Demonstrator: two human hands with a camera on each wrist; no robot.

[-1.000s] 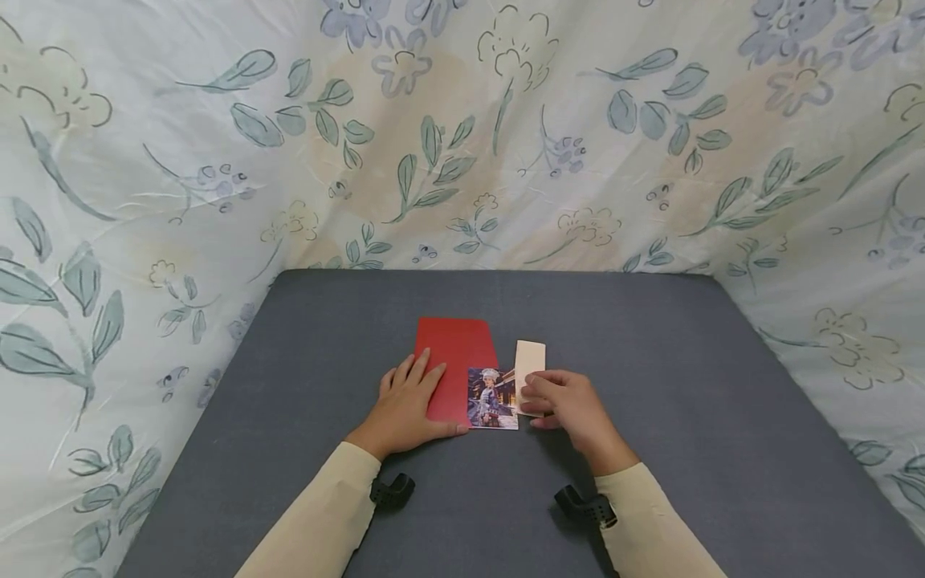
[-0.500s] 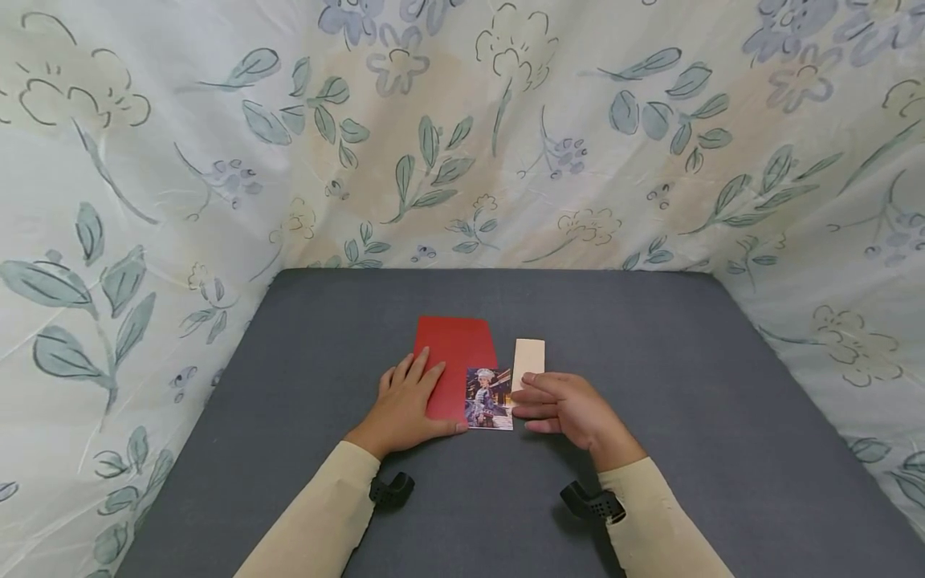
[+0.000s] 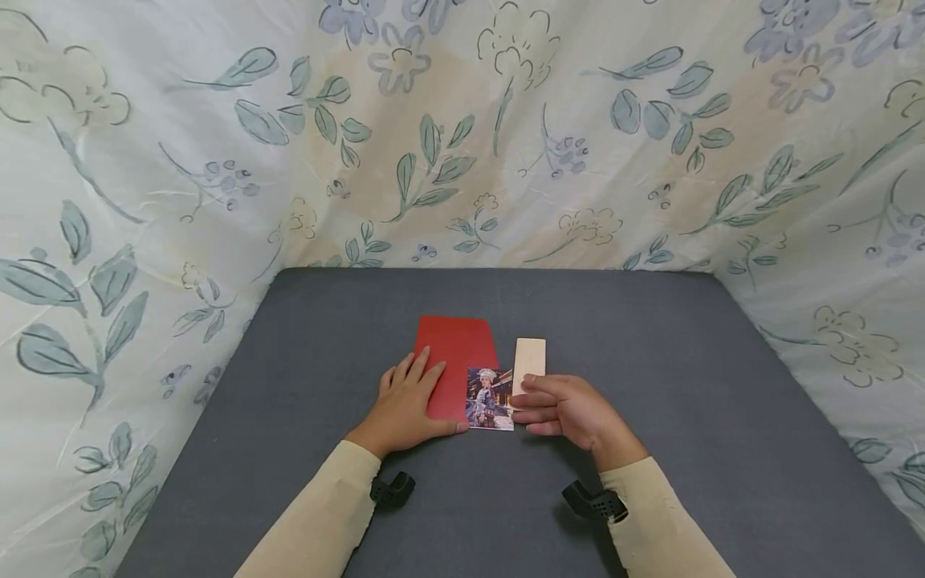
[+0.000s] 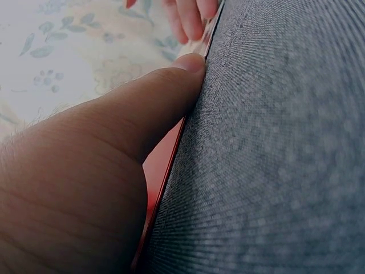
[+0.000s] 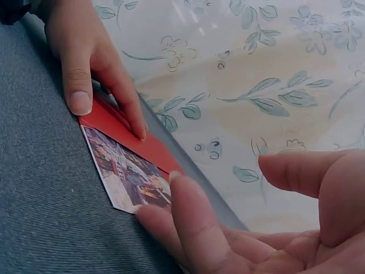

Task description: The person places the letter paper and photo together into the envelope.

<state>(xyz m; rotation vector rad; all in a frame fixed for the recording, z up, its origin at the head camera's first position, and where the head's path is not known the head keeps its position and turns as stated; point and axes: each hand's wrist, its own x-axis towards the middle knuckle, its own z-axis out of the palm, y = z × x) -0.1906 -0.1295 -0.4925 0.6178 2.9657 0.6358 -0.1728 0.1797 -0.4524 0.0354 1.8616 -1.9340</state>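
Note:
My left hand [image 3: 406, 405] lies with spread fingers on a flat red envelope-like piece [image 3: 462, 345], its thumb at the near edge by the photo's corner. A small printed photo [image 3: 490, 399] of a figure in a white hat overlaps the red piece's lower right part. My right hand [image 3: 571, 409] is beside the photo, fingers extended and loosely bent, fingertips right at its right edge. In the right wrist view, the thumb [image 5: 296, 171] stands apart from the fingers. A pale beige rectangular strip [image 3: 530, 357] lies upright to the photo's right, its lower part hidden by the right hand.
A dark grey cloth-covered table [image 3: 650, 345] surrounds these things. Floral fabric [image 3: 462, 136] hangs behind it and along both sides. Each wrist wears a black strap-on camera mount [image 3: 594, 502].
My right hand's fingers have straightened and moved left off the beige strip to the photo's right edge. The photo has shifted slightly left. The left hand stays put.

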